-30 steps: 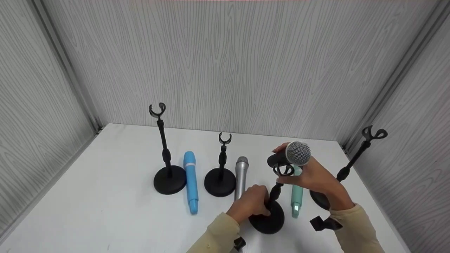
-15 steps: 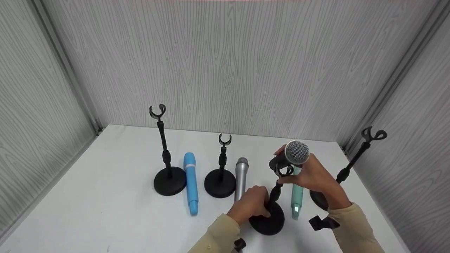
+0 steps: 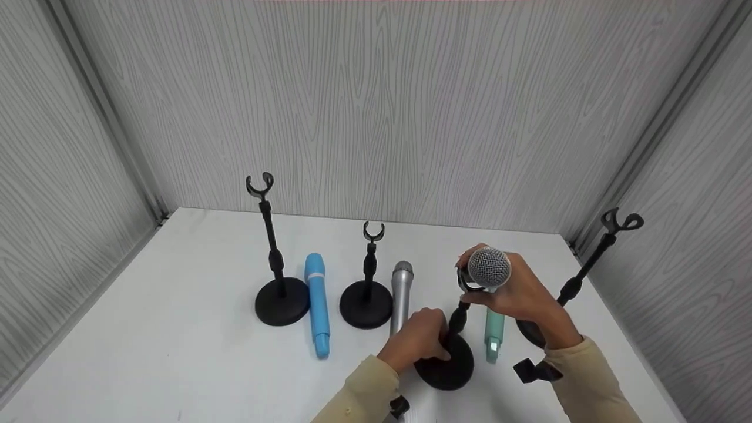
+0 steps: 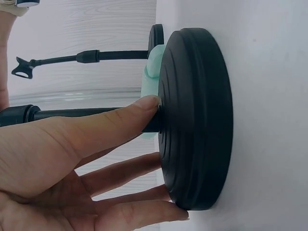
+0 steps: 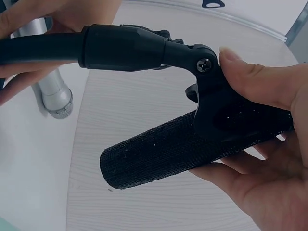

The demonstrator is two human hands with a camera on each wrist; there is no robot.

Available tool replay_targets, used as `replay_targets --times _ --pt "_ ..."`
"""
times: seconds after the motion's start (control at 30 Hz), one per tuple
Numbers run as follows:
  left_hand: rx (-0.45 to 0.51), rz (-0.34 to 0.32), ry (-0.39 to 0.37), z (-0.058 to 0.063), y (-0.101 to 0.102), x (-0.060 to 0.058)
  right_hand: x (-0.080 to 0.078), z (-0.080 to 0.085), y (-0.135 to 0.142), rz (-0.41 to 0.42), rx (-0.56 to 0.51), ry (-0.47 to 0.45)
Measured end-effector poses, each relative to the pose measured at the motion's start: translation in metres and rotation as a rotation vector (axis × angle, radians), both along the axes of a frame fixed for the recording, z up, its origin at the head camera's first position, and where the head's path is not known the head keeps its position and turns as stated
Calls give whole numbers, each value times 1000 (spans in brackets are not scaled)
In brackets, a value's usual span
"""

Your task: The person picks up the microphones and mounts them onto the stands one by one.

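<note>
My right hand (image 3: 523, 296) holds a black microphone (image 3: 489, 267) with a silver mesh head, at the top of a short black microphone stand (image 3: 449, 373). In the right wrist view, the dark textured microphone body (image 5: 149, 154) lies against the stand's clip (image 5: 214, 108). The thumb presses on the clip while the fingers curl beneath the microphone. Low on the same stand, my left hand (image 3: 416, 339) grips where pole and base meet. Its thumb lies along the pole in the left wrist view, with other fingers at the round base (image 4: 197, 120). The microphone's far end is partly hidden.
A green microphone (image 3: 494, 329) lies right of the held stand, a silver one (image 3: 402, 294) to its left, partly behind the left hand. Farther left lies a blue microphone (image 3: 318, 305). Other stands rise at left (image 3: 276, 258), middle (image 3: 369, 264) and right (image 3: 587, 267).
The microphone has dropped slightly and turned, its mesh head now facing the head camera more directly and its body down at the clip. The left hand and stand base stay put.
</note>
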State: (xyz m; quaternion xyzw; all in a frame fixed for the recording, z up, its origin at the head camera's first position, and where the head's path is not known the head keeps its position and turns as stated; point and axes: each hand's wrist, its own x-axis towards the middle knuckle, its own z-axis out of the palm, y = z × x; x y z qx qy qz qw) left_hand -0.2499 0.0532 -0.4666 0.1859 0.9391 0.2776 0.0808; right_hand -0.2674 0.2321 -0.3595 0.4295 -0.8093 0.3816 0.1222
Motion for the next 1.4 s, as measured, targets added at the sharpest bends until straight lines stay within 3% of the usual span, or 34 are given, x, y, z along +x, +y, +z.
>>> replay_targets --times 0.37,0.7,0.93,1.2,1.4 --pt "34 -5 -15 1 -2 1 -1 -2 -1 7 36 -127" --pt "39 -16 22 -5 -1 1 -6 -6 3 129 -21 -142" --pt "48 8 -29 -2 -1 1 0 -4 3 56 -20 -178" --pt "45 15 -46 -1 -4 1 9 3 1 -124 27 -107" --pt "44 10 -36 -1 -4 -1 9 6 3 -118 43 -73"
